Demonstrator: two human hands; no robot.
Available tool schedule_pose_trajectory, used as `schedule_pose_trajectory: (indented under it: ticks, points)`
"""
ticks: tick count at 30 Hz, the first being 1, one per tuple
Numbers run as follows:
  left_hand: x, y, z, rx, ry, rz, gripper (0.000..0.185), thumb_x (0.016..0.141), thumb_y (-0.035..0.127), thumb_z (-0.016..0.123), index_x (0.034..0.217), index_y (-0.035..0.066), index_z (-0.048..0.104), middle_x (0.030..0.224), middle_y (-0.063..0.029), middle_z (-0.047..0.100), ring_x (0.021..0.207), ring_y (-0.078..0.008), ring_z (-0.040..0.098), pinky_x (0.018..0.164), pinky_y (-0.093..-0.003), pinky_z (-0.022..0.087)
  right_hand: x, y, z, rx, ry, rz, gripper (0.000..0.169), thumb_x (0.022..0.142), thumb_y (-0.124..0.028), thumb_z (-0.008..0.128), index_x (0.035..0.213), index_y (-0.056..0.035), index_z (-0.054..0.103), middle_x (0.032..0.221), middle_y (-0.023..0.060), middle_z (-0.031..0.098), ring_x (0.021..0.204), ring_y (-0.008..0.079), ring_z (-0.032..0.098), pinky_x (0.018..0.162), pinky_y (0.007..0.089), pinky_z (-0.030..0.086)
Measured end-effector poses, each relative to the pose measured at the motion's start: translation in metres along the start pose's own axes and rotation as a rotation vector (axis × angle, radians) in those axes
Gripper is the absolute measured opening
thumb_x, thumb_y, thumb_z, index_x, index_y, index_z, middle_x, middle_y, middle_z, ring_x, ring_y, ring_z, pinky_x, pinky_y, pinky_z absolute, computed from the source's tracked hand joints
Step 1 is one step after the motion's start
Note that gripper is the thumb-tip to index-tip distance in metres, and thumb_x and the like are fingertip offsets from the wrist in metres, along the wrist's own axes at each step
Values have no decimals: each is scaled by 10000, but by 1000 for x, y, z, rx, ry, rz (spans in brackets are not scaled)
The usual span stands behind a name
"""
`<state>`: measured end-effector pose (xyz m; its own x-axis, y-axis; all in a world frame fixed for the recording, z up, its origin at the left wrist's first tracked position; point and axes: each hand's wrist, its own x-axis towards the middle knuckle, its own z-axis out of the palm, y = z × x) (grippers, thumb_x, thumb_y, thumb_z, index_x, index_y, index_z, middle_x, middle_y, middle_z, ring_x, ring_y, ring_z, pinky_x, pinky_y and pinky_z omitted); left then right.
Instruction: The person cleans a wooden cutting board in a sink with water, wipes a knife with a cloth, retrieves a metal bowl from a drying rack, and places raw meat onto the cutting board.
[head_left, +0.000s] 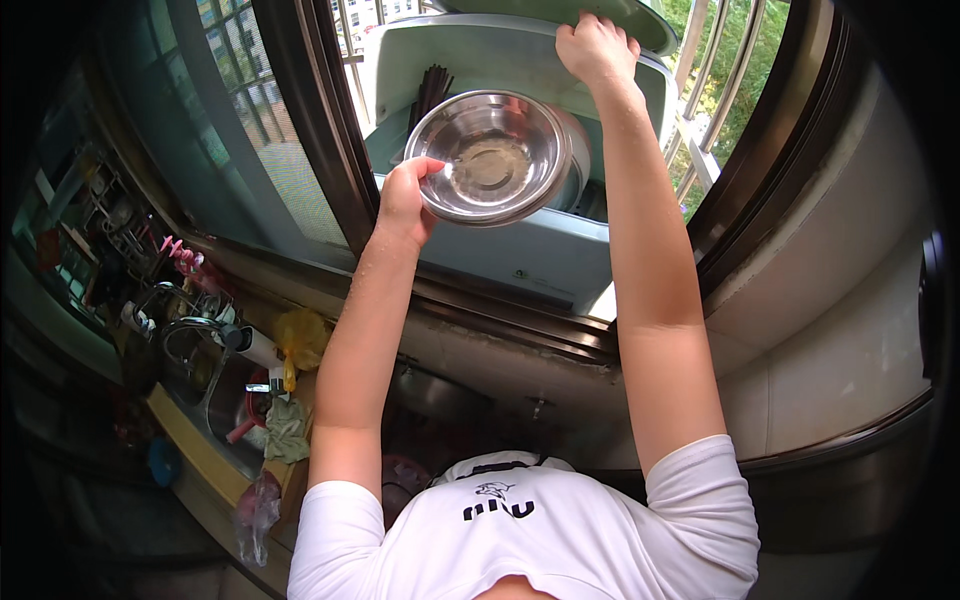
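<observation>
My left hand (405, 191) grips the left rim of a stainless steel bowl (491, 161), thumb inside. Doubled edges along its lower right suggest more than one bowl, nested. The bowl is tilted towards me over the opening of a pale blue-green plastic box (502, 255) outside the window. Up at the back, my right hand (598, 49) has its fingers curled over the edge of the box's raised green lid (645, 22). A bundle of dark chopsticks (433, 86) stands in the box at the left. Behind the steel bowl, paler dishware (581, 150) shows partly; the rest is hidden.
Dark window frames (322, 97) flank the box, with metal bars (701, 75) beyond. Below lies the window track (517, 326). At left are a steel sink (240, 442) with a faucet (191, 326), a yellow plastic bag (300, 334) and a greenish cloth (286, 431).
</observation>
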<state>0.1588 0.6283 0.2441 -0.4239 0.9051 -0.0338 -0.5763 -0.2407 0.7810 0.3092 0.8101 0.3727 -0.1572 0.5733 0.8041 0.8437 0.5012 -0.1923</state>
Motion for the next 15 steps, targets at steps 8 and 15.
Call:
schedule_pose_trajectory:
  ticks: [8, 15]
  points:
    - [-48, -8, -5, 145, 20, 167, 243, 709, 5, 485, 950, -13, 511, 824, -102, 571, 697, -199, 588, 639, -304, 495, -61, -1, -35, 250, -135, -132, 227, 803, -165, 558, 992, -89, 658, 1004, 108, 620, 983, 287, 546, 881, 371, 409]
    - [-101, -32, -48, 114, 73, 260, 359, 661, -16, 489, 1019, 2, 459, 852, -106, 552, 710, -171, 567, 654, -284, 488, -157, 5, -37, 395, 9, -289, 134, 740, -78, 590, 791, -130, 703, 798, 36, 619, 819, 228, 562, 757, 343, 418]
